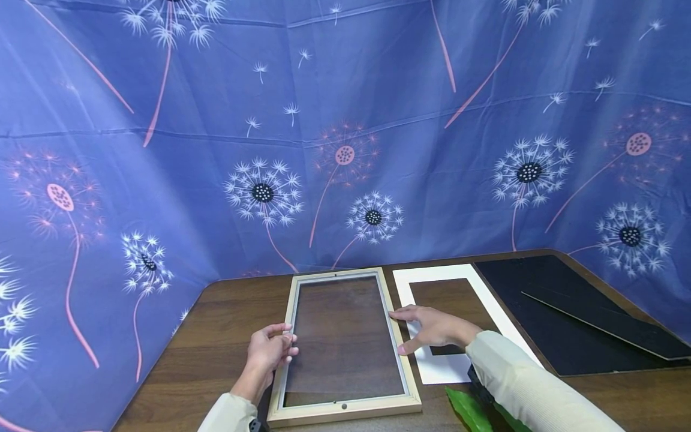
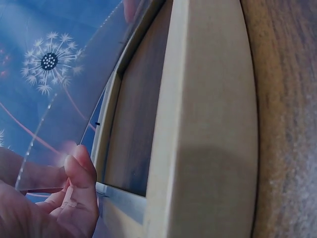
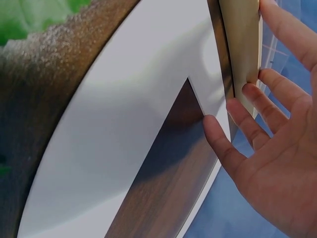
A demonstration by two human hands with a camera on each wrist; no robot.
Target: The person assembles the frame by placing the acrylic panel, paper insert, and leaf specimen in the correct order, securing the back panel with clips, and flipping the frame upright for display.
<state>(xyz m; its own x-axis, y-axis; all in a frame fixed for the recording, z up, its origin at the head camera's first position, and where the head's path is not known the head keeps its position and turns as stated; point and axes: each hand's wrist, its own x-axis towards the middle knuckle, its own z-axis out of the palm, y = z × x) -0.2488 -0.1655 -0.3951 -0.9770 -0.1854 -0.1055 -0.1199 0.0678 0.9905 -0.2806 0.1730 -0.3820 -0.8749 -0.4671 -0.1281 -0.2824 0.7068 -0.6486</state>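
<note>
A light wooden picture frame [image 1: 383,405] lies on the table with a clear sheet [image 1: 340,336] over its opening. At the frame's left side, my left hand [image 1: 266,354] pinches the sheet's edge between thumb and fingers. The left wrist view shows that clear sheet [image 2: 79,94] tilted above the frame's inner lip. On the opposite side, my right hand [image 1: 439,327] spreads its fingers along the frame's right bar. Its fingertips [image 3: 251,90] touch the bar's edge in the right wrist view, while the little finger reaches over the white mat [image 3: 114,94].
Right of the frame lies the white mat with a rectangular cutout. Beyond it, a black board [image 1: 540,336] carries a narrower black panel [image 1: 610,324] set at an angle. Green leaves [image 1: 468,409] poke in at the front edge. A blue dandelion-print cloth [image 1: 432,180] hangs behind the table.
</note>
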